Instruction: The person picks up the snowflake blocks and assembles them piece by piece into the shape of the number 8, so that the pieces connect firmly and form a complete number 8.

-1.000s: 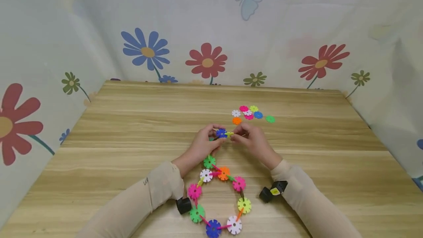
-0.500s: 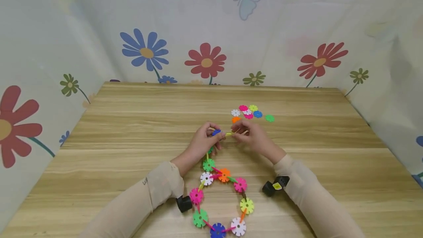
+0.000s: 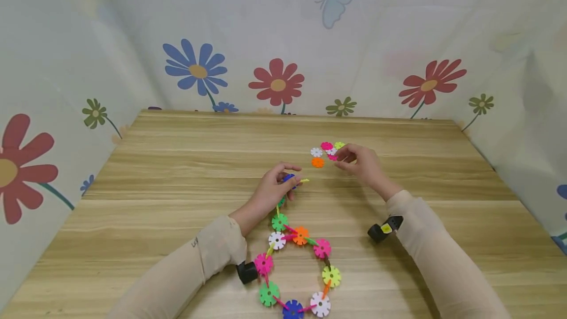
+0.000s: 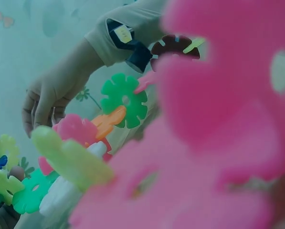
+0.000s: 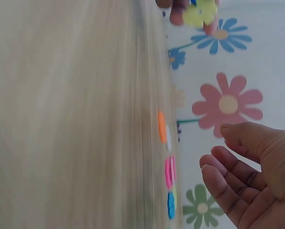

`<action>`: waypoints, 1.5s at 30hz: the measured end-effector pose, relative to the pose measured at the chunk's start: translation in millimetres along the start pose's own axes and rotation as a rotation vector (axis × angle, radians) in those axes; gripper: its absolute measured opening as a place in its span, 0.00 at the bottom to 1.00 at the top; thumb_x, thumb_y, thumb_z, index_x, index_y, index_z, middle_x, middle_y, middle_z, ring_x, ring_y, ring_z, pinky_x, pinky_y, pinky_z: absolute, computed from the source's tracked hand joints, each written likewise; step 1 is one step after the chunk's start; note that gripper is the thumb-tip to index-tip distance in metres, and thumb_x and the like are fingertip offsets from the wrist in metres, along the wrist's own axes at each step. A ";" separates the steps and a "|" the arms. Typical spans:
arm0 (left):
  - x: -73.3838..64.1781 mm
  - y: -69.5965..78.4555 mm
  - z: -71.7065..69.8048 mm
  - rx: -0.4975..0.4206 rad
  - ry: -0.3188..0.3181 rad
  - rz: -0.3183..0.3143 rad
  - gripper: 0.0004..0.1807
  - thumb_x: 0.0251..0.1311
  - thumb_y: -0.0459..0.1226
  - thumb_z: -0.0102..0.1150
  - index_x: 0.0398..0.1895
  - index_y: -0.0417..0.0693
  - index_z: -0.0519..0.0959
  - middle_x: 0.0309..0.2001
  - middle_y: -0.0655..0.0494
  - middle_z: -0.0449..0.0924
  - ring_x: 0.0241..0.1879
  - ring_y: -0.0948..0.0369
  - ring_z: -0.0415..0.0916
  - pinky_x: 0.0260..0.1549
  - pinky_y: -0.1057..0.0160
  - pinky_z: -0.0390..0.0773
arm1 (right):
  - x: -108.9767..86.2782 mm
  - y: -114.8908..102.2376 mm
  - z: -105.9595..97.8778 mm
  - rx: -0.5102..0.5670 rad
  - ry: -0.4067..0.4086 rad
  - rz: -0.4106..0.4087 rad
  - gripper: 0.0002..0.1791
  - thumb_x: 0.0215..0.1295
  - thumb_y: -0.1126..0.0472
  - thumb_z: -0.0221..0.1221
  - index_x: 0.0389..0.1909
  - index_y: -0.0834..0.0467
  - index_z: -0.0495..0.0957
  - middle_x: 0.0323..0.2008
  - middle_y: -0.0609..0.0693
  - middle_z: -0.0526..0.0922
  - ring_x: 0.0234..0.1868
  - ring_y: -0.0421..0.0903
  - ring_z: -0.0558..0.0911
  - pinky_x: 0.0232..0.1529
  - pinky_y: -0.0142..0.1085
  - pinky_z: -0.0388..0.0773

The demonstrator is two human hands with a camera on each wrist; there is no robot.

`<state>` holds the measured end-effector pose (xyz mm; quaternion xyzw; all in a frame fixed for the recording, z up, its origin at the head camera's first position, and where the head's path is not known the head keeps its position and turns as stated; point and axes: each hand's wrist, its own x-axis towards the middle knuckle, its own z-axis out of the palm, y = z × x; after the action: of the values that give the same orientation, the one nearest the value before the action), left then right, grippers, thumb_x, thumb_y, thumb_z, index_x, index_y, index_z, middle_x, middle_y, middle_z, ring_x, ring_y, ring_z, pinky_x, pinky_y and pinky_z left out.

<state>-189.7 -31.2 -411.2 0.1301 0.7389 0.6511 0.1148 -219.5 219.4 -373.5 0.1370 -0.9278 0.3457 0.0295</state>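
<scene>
My left hand [image 3: 267, 188] pinches a blue notched plastic disc [image 3: 289, 178] between thumb and fingers. A yellow disc [image 5: 200, 13] is slotted into it and juts out to the right. Below the hand, a green disc [image 3: 279, 222] joins this strand to a ring of linked discs, including an orange disc [image 3: 300, 235] and a white disc [image 3: 320, 304]. My right hand [image 3: 365, 165] hovers beside the loose discs, fingers loosely bent and holding nothing in the right wrist view. It hides part of that group. Pink discs [image 4: 180, 186] fill the left wrist view's foreground, blurred.
Several loose discs lie farther back on the wooden table [image 3: 199, 146], among them an orange one [image 3: 317, 162], a white one [image 3: 316, 152] and a pink one [image 3: 326, 145]. A blue one [image 5: 171, 205] shows in the right wrist view. A flower-printed curtain [image 3: 248, 28] stands behind.
My right hand has let go of the yellow disc and moved right and away from me, to the loose discs. The left hand still holds the blue disc, turned slightly since the earliest frame.
</scene>
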 end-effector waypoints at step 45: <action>1.4 0.1 0.5 -0.007 0.044 -0.014 0.17 0.71 0.41 0.49 0.52 0.39 0.78 0.45 0.36 0.80 0.21 0.64 0.70 0.16 0.70 0.70 | 18.8 61.5 -28.3 -0.075 -0.060 0.288 0.16 0.63 0.64 0.61 0.45 0.70 0.71 0.37 0.60 0.76 0.32 0.45 0.77 0.31 0.30 0.74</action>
<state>-190.9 -30.2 -411.2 0.1104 0.7399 0.6554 0.1035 -255.6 277.9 -388.1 0.0116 -0.9507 0.3071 -0.0427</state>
